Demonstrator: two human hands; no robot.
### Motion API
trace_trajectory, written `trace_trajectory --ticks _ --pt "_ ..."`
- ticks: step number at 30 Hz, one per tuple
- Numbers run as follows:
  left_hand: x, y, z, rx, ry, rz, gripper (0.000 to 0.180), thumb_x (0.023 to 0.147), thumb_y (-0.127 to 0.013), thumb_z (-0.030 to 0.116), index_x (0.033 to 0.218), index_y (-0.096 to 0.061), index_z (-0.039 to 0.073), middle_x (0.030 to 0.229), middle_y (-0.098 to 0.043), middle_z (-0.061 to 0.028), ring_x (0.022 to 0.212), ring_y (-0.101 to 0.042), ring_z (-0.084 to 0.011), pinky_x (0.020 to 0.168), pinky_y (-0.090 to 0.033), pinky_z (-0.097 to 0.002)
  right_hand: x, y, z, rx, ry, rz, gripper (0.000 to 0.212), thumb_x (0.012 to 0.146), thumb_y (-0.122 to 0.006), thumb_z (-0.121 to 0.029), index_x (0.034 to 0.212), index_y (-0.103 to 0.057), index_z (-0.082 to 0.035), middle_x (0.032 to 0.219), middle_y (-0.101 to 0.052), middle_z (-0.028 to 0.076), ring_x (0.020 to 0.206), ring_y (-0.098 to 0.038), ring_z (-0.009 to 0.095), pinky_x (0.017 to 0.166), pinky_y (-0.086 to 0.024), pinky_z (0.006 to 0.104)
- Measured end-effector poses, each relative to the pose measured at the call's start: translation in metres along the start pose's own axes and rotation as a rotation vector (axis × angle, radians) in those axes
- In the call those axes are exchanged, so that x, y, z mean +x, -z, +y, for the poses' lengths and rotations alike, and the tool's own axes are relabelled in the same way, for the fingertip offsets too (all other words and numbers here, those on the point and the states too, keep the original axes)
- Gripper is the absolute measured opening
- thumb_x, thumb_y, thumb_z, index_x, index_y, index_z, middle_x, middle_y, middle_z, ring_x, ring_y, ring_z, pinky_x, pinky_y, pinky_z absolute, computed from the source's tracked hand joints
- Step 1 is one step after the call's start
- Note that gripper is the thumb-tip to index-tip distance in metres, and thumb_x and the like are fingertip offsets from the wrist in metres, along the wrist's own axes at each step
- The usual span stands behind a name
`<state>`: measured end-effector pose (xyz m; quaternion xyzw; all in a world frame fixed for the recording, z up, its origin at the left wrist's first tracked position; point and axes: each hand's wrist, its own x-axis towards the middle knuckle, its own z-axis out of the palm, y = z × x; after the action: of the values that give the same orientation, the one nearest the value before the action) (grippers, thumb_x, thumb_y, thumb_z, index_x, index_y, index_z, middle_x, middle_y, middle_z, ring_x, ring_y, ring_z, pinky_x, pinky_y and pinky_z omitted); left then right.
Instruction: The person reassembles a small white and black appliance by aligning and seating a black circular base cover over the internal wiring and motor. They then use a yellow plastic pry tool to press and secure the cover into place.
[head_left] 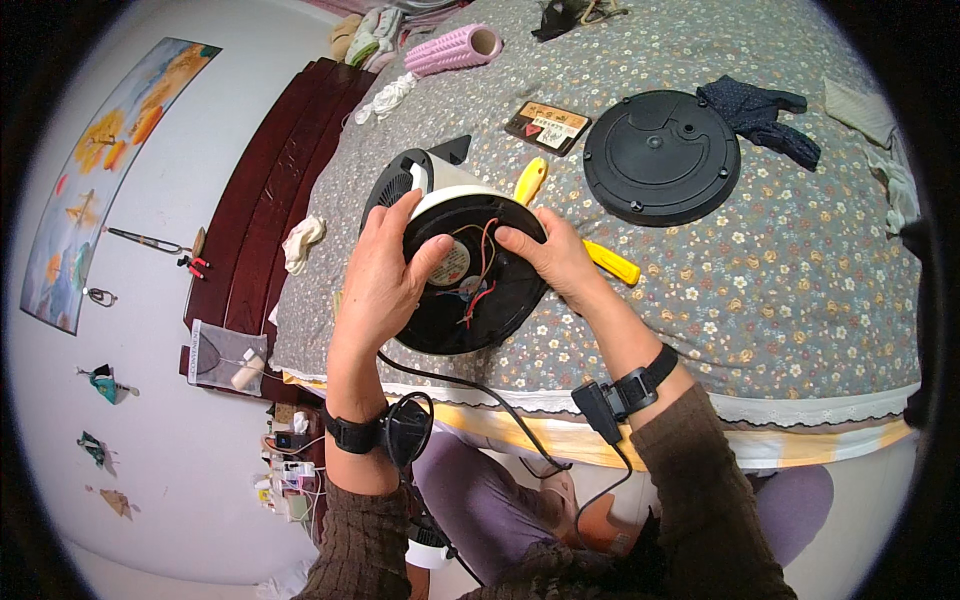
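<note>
A white-and-black appliance [510, 318] lies tipped on the bed, with its open round base facing me. Inside the black base are a round labelled metal part and thin red and pale wires [484, 296]. My left hand [385, 262] grips the left rim, its thumb reaching over the opening. On the right, my right hand [562, 262] clasps the rim with its thumb inside, close to the wires. A vented grey-black section shows behind the left fingers. Beside the appliance lie a yellow tool handle [531, 180] and another yellow handle [612, 263]; their other ends are hidden.
A round black cover [655, 175] lies on the flowered bedspread [760, 320], touching a dark cloth [765, 118]. Farther back are a flat stickered case [547, 127] and a pink foam roller [453, 50]. A black cord [470, 383] hangs over the bed's near edge.
</note>
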<state>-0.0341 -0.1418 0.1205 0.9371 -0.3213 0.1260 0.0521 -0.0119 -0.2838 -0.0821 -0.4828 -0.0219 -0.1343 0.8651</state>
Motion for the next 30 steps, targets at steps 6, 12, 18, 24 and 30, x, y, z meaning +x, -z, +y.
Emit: trace_trajectory --ticks 6,12,18,24,30 --pt "0.0 0.002 -0.002 0.005 0.009 -0.038 0.063 0.093 -0.072 0.037 0.141 -0.051 0.0 0.115 -0.059 -0.0186 0.108 -0.062 -0.031 0.092 -0.049 -0.0394 0.001 0.0 0.004 0.016 0.002 0.008 0.068 0.075 -0.085 -0.057 0.1 -0.065 0.003 0.09 -0.071 0.01 0.081 -0.069 0.016 0.071 -0.055 0.0308" --pt "-0.009 0.004 -0.007 -0.006 -0.094 -0.02 0.073 0.087 -0.077 0.036 0.143 -0.047 0.0 0.116 -0.057 -0.0204 0.107 -0.061 -0.0373 0.091 -0.05 -0.0413 0.002 0.003 0.007 0.009 0.021 -0.015 0.068 0.077 -0.084 -0.058 0.101 -0.065 0.003 0.092 -0.071 0.01 0.083 -0.067 0.015 0.072 -0.055 0.0303" --pt "-0.003 0.006 -0.017 -0.019 -0.129 -0.055 0.074 0.086 -0.078 0.033 0.144 -0.047 0.001 0.116 -0.057 -0.0204 0.105 -0.062 -0.037 0.09 -0.05 -0.0417 -0.002 0.006 -0.001 0.087 -0.031 -0.124 0.064 0.084 -0.083 -0.04 0.123 -0.057 0.003 0.109 -0.069 0.009 0.096 -0.066 0.014 0.083 -0.055 0.0288" --pt "-0.006 0.003 -0.029 -0.049 -0.1 0.065 0.083 0.074 -0.088 0.036 0.141 -0.052 0.003 0.112 -0.061 -0.0184 0.103 -0.063 -0.0338 0.09 -0.051 -0.0404 -0.01 0.01 -0.011 0.272 -0.014 -0.306 0.059 0.085 -0.081 -0.012 0.134 -0.052 0.002 0.123 -0.066 0.008 0.109 -0.063 0.014 0.095 -0.053 0.03" --pt "-0.071 -0.014 -0.066 -0.307 -0.014 0.607 0.089 0.075 -0.089 0.032 0.147 -0.046 0.002 0.126 -0.06 -0.0142 0.109 -0.06 -0.0254 0.097 -0.047 -0.0384 -0.01 0.01 -0.008 0.244 -0.021 -0.278 0.057 0.085 -0.08 -0.006 0.136 -0.054 0.0 0.119 -0.068 0.005 0.106 -0.065 0.013 0.095 -0.054 0.0286"
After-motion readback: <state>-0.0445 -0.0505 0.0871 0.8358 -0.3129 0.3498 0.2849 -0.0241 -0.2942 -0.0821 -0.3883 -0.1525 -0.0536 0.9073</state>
